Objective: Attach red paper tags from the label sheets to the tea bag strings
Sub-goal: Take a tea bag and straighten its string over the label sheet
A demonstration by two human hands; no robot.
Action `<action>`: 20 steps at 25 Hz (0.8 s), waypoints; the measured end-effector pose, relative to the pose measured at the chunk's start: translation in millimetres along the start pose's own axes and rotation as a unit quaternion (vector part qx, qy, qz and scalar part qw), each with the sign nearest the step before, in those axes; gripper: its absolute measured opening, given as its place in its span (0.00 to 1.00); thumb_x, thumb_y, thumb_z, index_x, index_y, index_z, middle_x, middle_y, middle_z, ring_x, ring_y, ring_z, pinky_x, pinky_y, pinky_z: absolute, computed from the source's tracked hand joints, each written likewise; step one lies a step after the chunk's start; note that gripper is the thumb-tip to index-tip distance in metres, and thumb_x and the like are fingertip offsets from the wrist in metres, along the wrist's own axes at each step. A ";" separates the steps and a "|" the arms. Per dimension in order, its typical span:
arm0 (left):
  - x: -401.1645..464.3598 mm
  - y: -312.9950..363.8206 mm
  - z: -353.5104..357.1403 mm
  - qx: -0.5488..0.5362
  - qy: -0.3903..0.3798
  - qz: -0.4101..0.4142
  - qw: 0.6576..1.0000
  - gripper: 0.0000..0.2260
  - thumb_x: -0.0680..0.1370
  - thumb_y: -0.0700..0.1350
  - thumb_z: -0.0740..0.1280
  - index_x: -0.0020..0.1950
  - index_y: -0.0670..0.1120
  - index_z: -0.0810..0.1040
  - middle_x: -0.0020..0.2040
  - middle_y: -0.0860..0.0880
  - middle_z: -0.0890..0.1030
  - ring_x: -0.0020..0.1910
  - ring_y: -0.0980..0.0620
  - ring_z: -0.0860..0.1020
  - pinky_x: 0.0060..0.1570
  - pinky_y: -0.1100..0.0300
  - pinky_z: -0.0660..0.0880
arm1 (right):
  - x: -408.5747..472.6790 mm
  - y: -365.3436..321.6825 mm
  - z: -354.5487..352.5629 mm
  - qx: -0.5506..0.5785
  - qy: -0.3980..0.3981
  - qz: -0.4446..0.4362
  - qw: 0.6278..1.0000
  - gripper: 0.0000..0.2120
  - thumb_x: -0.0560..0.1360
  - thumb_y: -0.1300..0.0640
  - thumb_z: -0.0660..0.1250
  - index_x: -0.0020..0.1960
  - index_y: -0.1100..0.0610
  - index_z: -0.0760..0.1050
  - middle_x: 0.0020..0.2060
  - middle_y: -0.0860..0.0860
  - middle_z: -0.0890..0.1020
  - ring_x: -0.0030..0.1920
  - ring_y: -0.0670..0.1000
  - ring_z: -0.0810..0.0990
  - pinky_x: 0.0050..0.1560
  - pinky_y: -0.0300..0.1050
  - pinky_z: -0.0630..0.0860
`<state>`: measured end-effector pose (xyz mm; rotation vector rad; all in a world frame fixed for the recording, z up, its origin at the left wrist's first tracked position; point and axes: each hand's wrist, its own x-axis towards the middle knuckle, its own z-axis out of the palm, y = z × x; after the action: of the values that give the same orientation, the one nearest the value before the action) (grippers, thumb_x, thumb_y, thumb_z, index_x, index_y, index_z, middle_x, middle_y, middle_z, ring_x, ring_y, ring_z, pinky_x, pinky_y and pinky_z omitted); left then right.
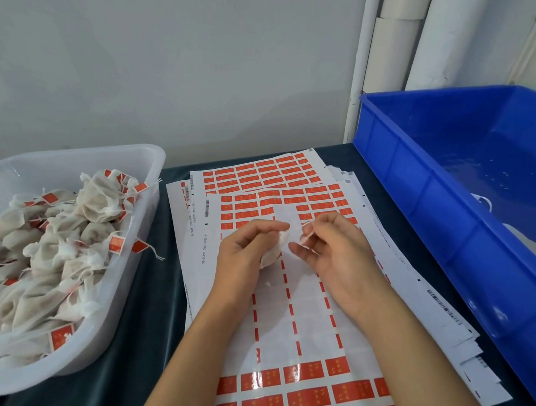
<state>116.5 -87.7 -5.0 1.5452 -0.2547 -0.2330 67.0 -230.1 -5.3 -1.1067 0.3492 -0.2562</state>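
My left hand [244, 255] is closed around a white tea bag [272, 255], held above the top label sheet [303, 301]. My right hand [327, 249] sits just to its right, fingertips pinching a small red paper tag [306, 233] close to the tea bag's string end. The string itself is too thin to make out. The top sheet has red tags left in its far rows and near rows [310, 398]; its middle rows are peeled bare.
A clear plastic tub [149, 215] at the left holds several tagged tea bags [66, 244]. A blue plastic crate [453, 216] stands at the right with a few white bags inside. More label sheets [257, 172] lie stacked on the dark table cloth [144, 364].
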 end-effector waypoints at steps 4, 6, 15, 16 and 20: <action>1.9 -3.2 -1.4 -0.004 0.011 -0.008 1.000 0.15 0.84 0.41 0.63 0.50 0.56 0.88 0.57 0.63 0.84 0.62 0.59 0.78 0.68 0.44 0.76 | -1.4 -8.7 -8.4 0.165 -0.050 0.032 0.984 0.10 0.84 0.63 0.61 0.59 0.54 0.79 0.42 0.54 0.82 0.41 0.51 0.83 0.48 0.48 0.82; 2.6 -5.5 -1.3 -0.007 0.018 -0.018 1.000 0.14 0.84 0.42 0.64 0.51 0.56 0.88 0.57 0.63 0.84 0.63 0.57 0.78 0.69 0.44 0.76 | 0.5 -5.0 -7.0 -0.012 -0.025 -0.016 0.999 0.16 0.85 0.63 0.61 0.59 0.45 0.81 0.46 0.47 0.85 0.47 0.49 0.85 0.46 0.43 0.83; 2.4 -3.9 -0.7 0.000 0.014 -0.016 1.000 0.09 0.83 0.40 0.65 0.49 0.48 0.84 0.50 0.50 0.85 0.56 0.45 0.82 0.56 0.52 0.81 | 0.9 14.9 -0.6 -0.341 -0.006 -0.188 0.921 0.08 0.78 0.46 0.73 0.54 0.33 0.81 0.49 0.29 0.82 0.54 0.31 0.78 0.40 0.20 0.73; 2.2 -3.5 -0.9 0.005 0.009 -0.012 1.000 0.09 0.83 0.40 0.65 0.49 0.47 0.84 0.50 0.49 0.85 0.55 0.45 0.82 0.55 0.52 0.81 | 1.0 14.7 -1.7 -0.336 0.004 -0.195 0.922 0.05 0.78 0.46 0.72 0.51 0.35 0.82 0.48 0.31 0.83 0.54 0.32 0.79 0.41 0.21 0.73; 2.3 -1.2 0.1 0.024 -0.011 -0.007 1.000 0.09 0.83 0.40 0.65 0.49 0.47 0.84 0.49 0.51 0.85 0.54 0.48 0.81 0.52 0.56 0.78 | -0.5 14.7 -2.6 -0.325 0.026 -0.206 0.923 0.04 0.80 0.44 0.70 0.49 0.41 0.83 0.46 0.34 0.84 0.53 0.36 0.80 0.45 0.30 0.75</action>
<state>118.8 -88.6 -6.2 1.5932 -0.2680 -0.2567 65.9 -225.8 -19.5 -1.8374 0.2475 -0.5687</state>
